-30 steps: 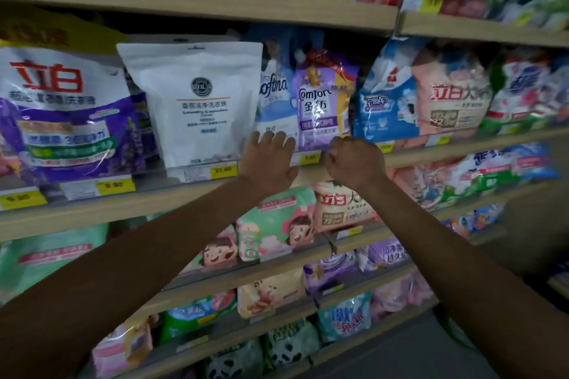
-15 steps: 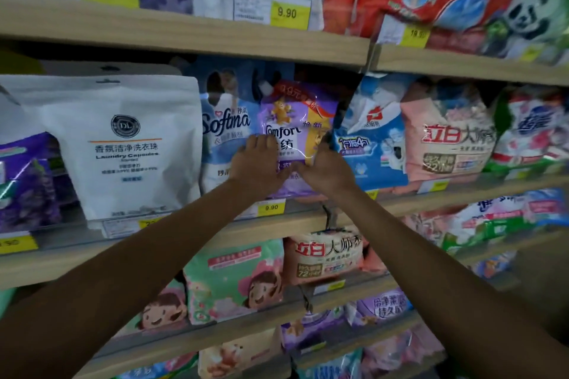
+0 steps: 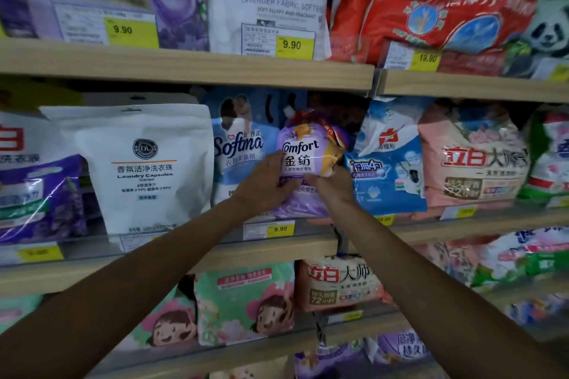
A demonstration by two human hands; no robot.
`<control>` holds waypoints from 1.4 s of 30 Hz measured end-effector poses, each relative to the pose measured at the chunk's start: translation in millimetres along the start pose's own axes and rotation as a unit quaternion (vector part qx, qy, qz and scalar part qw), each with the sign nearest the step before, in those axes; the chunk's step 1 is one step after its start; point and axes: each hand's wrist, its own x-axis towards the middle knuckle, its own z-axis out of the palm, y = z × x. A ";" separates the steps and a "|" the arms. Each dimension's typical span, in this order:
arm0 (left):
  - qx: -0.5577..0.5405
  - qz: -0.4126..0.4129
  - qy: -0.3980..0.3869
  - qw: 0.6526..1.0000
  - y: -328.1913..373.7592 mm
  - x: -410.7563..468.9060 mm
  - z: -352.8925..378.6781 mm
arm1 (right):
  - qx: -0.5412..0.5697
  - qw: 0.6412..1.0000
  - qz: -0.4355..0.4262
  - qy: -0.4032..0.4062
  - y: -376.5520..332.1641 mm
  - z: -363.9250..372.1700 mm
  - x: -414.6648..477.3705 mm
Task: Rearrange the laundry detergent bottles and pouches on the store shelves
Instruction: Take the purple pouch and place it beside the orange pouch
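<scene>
Both your hands are on the purple Comfort pouch (image 3: pixel 309 157), which stands on the middle shelf (image 3: pixel 197 251) with its spout cap tilted toward 11 o'clock and its top crumpled. Your left hand (image 3: pixel 264 183) grips the pouch's lower left side, its fingers (image 3: pixel 275 160) curled against the front edge by the logo. Your right hand (image 3: pixel 334 184) holds the lower right side from 4 o'clock; its fingers wrap behind the pouch, so you cannot see how far they close. At 9 o'clock of the pouch, touching it, is the blue Softma pouch (image 3: pixel 238 144), and farther that way the white Laundry Capsules bag (image 3: pixel 144 169). At 3 o'clock, just beside it, leans a blue and white detergent bag (image 3: pixel 392 163). At 6 o'clock, on the shelf lip, sits a yellow 9.90 price tag (image 3: pixel 279 228).
</scene>
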 end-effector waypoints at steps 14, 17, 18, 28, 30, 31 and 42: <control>-0.353 -0.172 0.058 0.918 9.8 -10.7 -7.6 | 0.124 0.992 -0.023 -0.027 -2.3 -0.2 -52.2; -0.379 -0.175 -0.021 0.908 15.7 -23.7 -24.7 | 0.096 0.991 -0.072 -0.050 -9.8 -5.9 -68.8; -0.375 -0.166 -0.039 0.911 16.7 -31.4 -28.1 | 0.093 0.990 -0.085 -0.061 -11.5 -8.1 -76.0; -0.370 -0.156 0.054 0.914 23.0 -147.9 -42.8 | 0.076 0.982 -0.049 -0.165 -12.2 -16.0 -184.0; -0.374 -0.158 0.066 0.912 25.3 -175.7 -52.7 | 0.064 0.981 -0.014 -0.182 -14.7 -12.2 -210.0; -0.375 -0.155 0.070 0.911 25.3 -190.3 -57.9 | 0.059 0.981 0.011 -0.185 -15.6 -9.2 -222.9; -0.379 -0.161 0.109 0.905 -14.1 -307.4 -136.2 | 0.171 0.945 0.114 -0.254 -50.8 64.2 -322.9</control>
